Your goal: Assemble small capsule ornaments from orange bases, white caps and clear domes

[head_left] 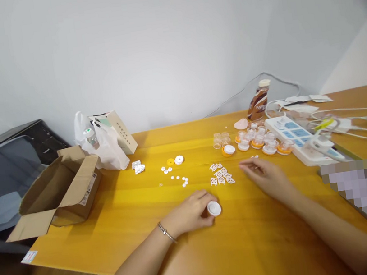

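Between the thumb and fingers of my left hand (193, 210) is a small white round cap-like part (214, 208), its round face turned up, low over the front of the table. My right hand (266, 175) hovers to the right of a cluster of flat white wheel-like pieces (221, 174) with spokes. Its fingers are stretched out and partly hidden by the hand itself; nothing shows in them. Just behind it lies a small white piece (255, 156). Farther back are an orange and white round part (228, 150) and several clear-topped orange-based assemblies (258, 138).
Small white discs (185, 181), a yellow ring (170, 162) and a white cap (179, 160) lie mid-table. Clear cups (221, 140) stand farther back. An open cardboard box (74, 189) and plastic bag (112, 152) are left; a bottle (259, 102) and power strip (301, 137) right.
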Available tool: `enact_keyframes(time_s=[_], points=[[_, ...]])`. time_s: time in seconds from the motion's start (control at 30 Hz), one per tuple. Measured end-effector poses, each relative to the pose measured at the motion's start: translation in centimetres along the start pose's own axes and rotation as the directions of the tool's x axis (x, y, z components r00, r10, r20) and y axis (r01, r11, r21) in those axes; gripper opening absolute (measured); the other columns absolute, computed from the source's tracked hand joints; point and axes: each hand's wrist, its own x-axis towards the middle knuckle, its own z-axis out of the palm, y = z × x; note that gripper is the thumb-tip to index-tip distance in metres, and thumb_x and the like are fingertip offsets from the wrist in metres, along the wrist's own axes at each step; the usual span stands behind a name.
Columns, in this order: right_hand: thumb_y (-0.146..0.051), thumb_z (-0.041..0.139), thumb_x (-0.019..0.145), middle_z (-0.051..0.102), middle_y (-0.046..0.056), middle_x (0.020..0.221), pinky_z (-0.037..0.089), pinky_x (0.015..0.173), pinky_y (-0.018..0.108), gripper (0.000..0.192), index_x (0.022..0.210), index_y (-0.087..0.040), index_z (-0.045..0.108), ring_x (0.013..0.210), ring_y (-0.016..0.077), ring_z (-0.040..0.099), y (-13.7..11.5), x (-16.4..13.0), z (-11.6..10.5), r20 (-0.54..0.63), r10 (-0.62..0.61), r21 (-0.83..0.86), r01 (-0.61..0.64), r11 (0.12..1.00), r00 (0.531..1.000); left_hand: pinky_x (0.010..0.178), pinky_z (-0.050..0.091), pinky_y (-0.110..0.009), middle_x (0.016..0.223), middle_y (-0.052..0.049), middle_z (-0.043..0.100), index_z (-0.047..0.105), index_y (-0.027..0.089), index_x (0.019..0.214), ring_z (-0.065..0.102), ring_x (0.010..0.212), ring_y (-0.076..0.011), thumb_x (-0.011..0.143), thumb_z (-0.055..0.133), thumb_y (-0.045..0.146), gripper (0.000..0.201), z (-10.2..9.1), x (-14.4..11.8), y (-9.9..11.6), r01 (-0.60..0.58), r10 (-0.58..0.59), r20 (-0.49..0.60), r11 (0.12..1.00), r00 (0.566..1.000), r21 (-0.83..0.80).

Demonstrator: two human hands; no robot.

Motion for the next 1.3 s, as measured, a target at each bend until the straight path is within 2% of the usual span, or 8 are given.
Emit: enact_keyframes(time_s=[0.1, 0.23, 0.63, 0.73, 0.83, 0.93, 1.07, 1.3], points=[[-0.039, 0.046, 0.080, 0.066, 0.011, 0.092, 0.046, 0.078, 0.040, 0.029, 0.091, -0.017, 0.062, 0.085, 0.0261, 0.061, 3.1, 1.7, -1.9, -0.117, -0.024, -0.209, -0.001, 0.978, 0.993, 0.080, 0.044, -0.027, 0.098, -0.006, 0.055, 0.051, 0.017, 0.104, 0.053, 0.088, -0.0167, 0.071, 0.054, 0.012, 0.034, 0.0, -0.1, 0.3, -0.004, 0.004, 0.026, 1.000, 1.000, 0.013], [-0.038, 0.044, 0.080, 0.064, 0.014, 0.108, 0.045, 0.085, 0.045, 0.035, 0.100, -0.016, 0.062, 0.099, 0.0291, 0.059, 5.6, 2.1, -2.0, -0.026, -0.046, -0.309, 0.036, 0.951, 0.999, 0.084, 0.044, -0.029, 0.103, -0.007, 0.055, 0.049, 0.019, 0.112, 0.054, 0.093, -0.0182, 0.073, 0.055, 0.014, 0.040, -0.3, -0.3, 0.7, -0.002, 0.000, 0.060, 1.000, 0.998, 0.027], [-0.031, 0.044, 0.080, 0.068, 0.009, 0.100, 0.049, 0.082, 0.043, 0.026, 0.091, -0.021, 0.065, 0.092, 0.0274, 0.063, 6.4, 1.5, -0.8, -0.038, -0.091, -0.311, 0.075, 0.948, 0.995, 0.090, 0.041, -0.035, 0.110, -0.008, 0.057, 0.047, 0.021, 0.118, 0.053, 0.101, -0.0218, 0.073, 0.059, 0.047, 0.053, -1.9, -0.3, 1.0, 0.004, -0.006, 0.032, 0.999, 0.999, 0.055], [-0.034, 0.043, 0.082, 0.067, 0.010, 0.100, 0.047, 0.084, 0.043, 0.026, 0.093, -0.021, 0.063, 0.092, 0.0275, 0.062, 5.0, 1.3, -1.1, -0.099, -0.134, -0.276, 0.102, 0.956, 0.986, 0.093, 0.040, -0.035, 0.112, -0.008, 0.056, 0.048, 0.022, 0.118, 0.051, 0.104, -0.0212, 0.072, 0.059, 0.052, 0.056, -2.2, -0.2, 0.9, 0.043, -0.044, -0.018, 0.999, 0.999, -0.019], [-0.036, 0.046, 0.083, 0.066, 0.009, 0.097, 0.045, 0.085, 0.042, 0.022, 0.094, -0.023, 0.060, 0.090, 0.0258, 0.061, 2.8, 0.5, -1.3, -0.182, -0.144, -0.145, 0.119, 0.982, 0.973, 0.092, 0.041, -0.033, 0.109, -0.007, 0.057, 0.051, 0.022, 0.115, 0.052, 0.102, -0.0177, 0.082, 0.051, 0.041, 0.038, -1.8, 0.3, 0.2, 0.116, -0.129, -0.147, 0.989, 0.981, -0.094], [-0.043, 0.047, 0.082, 0.066, 0.007, 0.084, 0.050, 0.070, 0.036, 0.023, 0.092, -0.024, 0.054, 0.070, 0.0204, 0.062, 0.4, -0.6, -0.4, -0.257, 0.051, 0.210, 0.004, 0.978, 0.965, 0.089, 0.043, -0.033, 0.101, -0.006, 0.058, 0.053, 0.020, 0.109, 0.054, 0.095, -0.0165, 0.086, 0.045, 0.031, 0.026, -1.0, 1.5, -0.9, 0.153, -0.179, -0.279, 0.982, 0.943, -0.113], [-0.049, 0.051, 0.079, 0.060, 0.001, 0.065, 0.040, 0.043, 0.026, 0.029, 0.084, -0.021, 0.052, 0.043, 0.0113, 0.050, -2.1, -1.8, 2.0, 0.124, 0.275, 0.606, -0.292, 0.740, 0.954, 0.084, 0.044, -0.033, 0.096, -0.007, 0.058, 0.054, 0.019, 0.106, 0.054, 0.091, -0.0177, 0.085, 0.047, 0.027, 0.023, 0.1, 3.9, -2.1, 0.153, -0.153, -0.287, 0.988, 0.946, -0.023], [-0.046, 0.066, 0.069, 0.064, 0.004, 0.077, 0.048, 0.063, 0.031, 0.041, 0.096, -0.020, 0.053, 0.066, 0.0155, 0.060, -3.5, -3.1, 3.8, 0.446, 0.205, 0.702, -0.483, 0.523, 0.871, 0.078, 0.046, -0.032, 0.094, -0.007, 0.054, 0.052, 0.017, 0.105, 0.053, 0.087, -0.0190, 0.081, 0.051, 0.025, 0.025, 1.8, 6.1, -2.8, 0.182, -0.156, -0.262, 0.980, 0.953, 0.078]])
